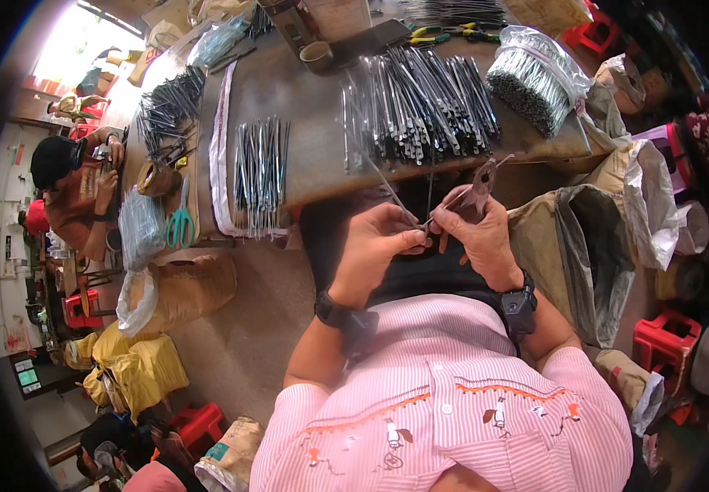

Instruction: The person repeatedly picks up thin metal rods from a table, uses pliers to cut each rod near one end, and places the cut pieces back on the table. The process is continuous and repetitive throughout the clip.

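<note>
My left hand (383,234) is closed, pinching thin metal rods (390,189) just past the table's near edge. Close beside it, my right hand (479,234) is closed round a pair of pliers (477,190) with the jaws pointing up and away. Its thumb and forefinger meet near the left fingertips, where the rods cross. What exactly lies between the fingertips is too small to tell. Beyond my hands, a wide pile of flat metal strips (420,107) lies on the table (313,123). Further left is a smaller row of thin metal pieces (261,168).
A clear bag of metal rods (539,78) stands at the right, with more pliers (432,38) and a cup (316,56) at the back. Teal scissors (180,225) lie left. An open sack (592,254) stands right of my knees. A person (75,193) works far left.
</note>
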The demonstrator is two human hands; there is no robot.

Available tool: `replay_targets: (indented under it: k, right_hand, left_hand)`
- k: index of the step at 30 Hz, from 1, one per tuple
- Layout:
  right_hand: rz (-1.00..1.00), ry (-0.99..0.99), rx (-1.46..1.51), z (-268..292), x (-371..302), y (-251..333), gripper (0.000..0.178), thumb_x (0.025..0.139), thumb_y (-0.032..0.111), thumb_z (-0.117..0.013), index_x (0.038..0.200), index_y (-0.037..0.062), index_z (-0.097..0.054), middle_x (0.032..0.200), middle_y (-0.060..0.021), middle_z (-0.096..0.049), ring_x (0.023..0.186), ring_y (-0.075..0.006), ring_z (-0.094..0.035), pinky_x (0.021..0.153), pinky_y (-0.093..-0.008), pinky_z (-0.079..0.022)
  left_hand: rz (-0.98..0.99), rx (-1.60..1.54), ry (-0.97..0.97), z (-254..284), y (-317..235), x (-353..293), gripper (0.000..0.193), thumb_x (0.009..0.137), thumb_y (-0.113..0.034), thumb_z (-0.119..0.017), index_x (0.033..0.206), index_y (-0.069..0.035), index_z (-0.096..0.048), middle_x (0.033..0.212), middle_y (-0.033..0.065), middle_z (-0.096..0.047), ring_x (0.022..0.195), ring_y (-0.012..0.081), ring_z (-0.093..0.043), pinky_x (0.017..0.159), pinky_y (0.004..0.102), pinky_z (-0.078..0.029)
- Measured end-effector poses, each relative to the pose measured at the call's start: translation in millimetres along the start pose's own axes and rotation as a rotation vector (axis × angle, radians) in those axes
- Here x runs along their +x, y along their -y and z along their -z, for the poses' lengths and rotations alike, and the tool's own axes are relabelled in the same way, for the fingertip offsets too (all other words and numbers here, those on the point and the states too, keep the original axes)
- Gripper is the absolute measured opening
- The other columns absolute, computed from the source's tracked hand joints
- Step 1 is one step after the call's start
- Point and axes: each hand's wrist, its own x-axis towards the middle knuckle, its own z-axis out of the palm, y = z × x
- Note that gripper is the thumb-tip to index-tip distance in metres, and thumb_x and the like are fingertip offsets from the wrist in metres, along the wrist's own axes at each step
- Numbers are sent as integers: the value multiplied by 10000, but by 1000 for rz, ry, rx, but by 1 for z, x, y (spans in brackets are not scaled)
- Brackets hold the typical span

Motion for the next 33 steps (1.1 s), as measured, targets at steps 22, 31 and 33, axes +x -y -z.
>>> replay_targets:
  k: [22,31,33]
  right_hand:
    - [-369,80,205,19,16,-5,198,823,63,-708,980,21,-595,823,-87,-665,646,-148,-633,593,-264,-532]
    - [-319,126,131,8,11,3,162,831,123,-715,911,20,-620,768,-50,-640,645,-117,-611,567,-242,-508]
    - [-312,174,85,10,13,2,166,831,108,-719,929,15,-622,767,-52,-644,668,-118,-629,586,-244,-525]
  left_hand:
    - [154,-7,189,-6,-3,-9,249,825,11,-623,1068,7,-573,968,86,-632,828,160,-649,742,280,-537]
    - [425,-555,117,1,-3,-2,333,979,-353,-499,936,-31,-575,826,43,-602,818,155,-600,684,265,-482]
    - [467,-501,30,-1,2,-1,153,920,-204,-607,895,-60,-561,799,20,-588,695,118,-572,551,223,-433]
